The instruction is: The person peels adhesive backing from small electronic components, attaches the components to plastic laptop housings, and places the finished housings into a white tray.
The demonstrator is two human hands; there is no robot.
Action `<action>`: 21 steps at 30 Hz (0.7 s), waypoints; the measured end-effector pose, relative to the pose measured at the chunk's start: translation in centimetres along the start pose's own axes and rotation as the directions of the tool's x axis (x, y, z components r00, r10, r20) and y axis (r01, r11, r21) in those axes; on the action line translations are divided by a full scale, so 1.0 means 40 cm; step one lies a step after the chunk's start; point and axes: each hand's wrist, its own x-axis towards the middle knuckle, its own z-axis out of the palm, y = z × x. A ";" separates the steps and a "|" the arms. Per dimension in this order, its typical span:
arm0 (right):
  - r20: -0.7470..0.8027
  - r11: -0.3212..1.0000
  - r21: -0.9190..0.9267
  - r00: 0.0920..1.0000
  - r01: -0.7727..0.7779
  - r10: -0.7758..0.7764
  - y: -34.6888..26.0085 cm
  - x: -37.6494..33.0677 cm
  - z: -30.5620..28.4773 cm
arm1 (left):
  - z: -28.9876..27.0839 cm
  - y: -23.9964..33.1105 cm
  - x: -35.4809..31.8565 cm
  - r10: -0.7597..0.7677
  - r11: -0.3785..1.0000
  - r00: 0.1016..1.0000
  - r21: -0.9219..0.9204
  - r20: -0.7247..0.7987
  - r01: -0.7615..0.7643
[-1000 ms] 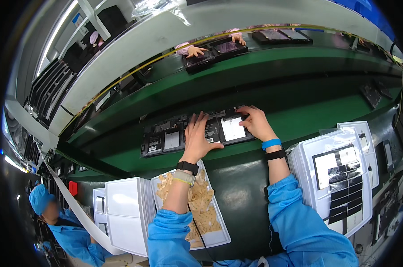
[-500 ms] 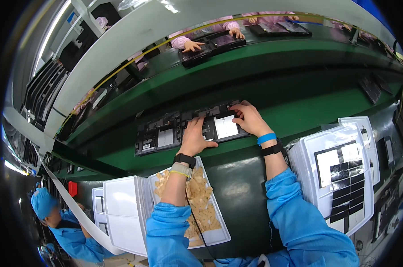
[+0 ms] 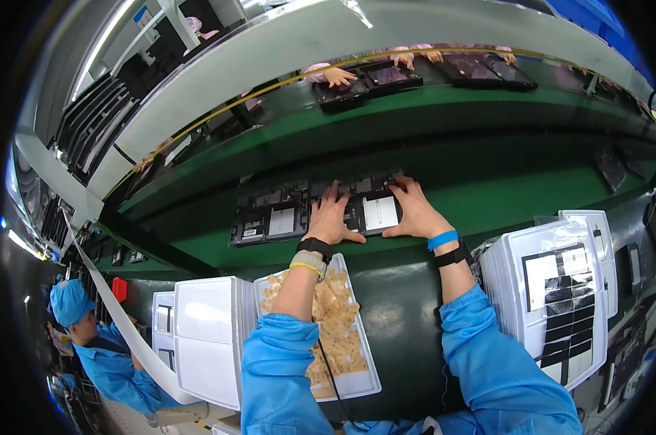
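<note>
On the green conveyor lie two tablets with their backs off, side by side, dark inside with pale flat batteries. My left hand (image 3: 332, 217) rests over the left side of the right-hand tablet (image 3: 353, 217), fingers toward its far part and thumb at the near edge. My right hand (image 3: 419, 212) spans that tablet's right edge, thumb low and fingers at the far corner. Between the hands the white battery (image 3: 380, 213) shows plainly. The left-hand tablet (image 3: 254, 223) lies next to my left hand, untouched. My fingertips partly hide the edges they hold.
A white tray (image 3: 369, 362) of tan paper-like pieces lies below my left forearm. Stacked white trays stand left (image 3: 207, 341) and right (image 3: 498, 268), the right stack holding black-and-white flat parts. A co-worker in blue (image 3: 110, 362) is at left; pink-sleeved people work across the raised green shelf (image 3: 444, 98).
My right hand has shifted from over the battery's upper right to the tablet's right edge, its thumb lower. My left hand stays on the tablet. The whole view has shifted slightly.
</note>
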 end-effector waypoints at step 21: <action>-0.042 0.920 -0.392 0.999 -0.010 -0.007 -0.082 -0.019 0.188 | -0.024 -0.053 -0.154 -0.136 0.942 0.986 -0.296 0.097 0.159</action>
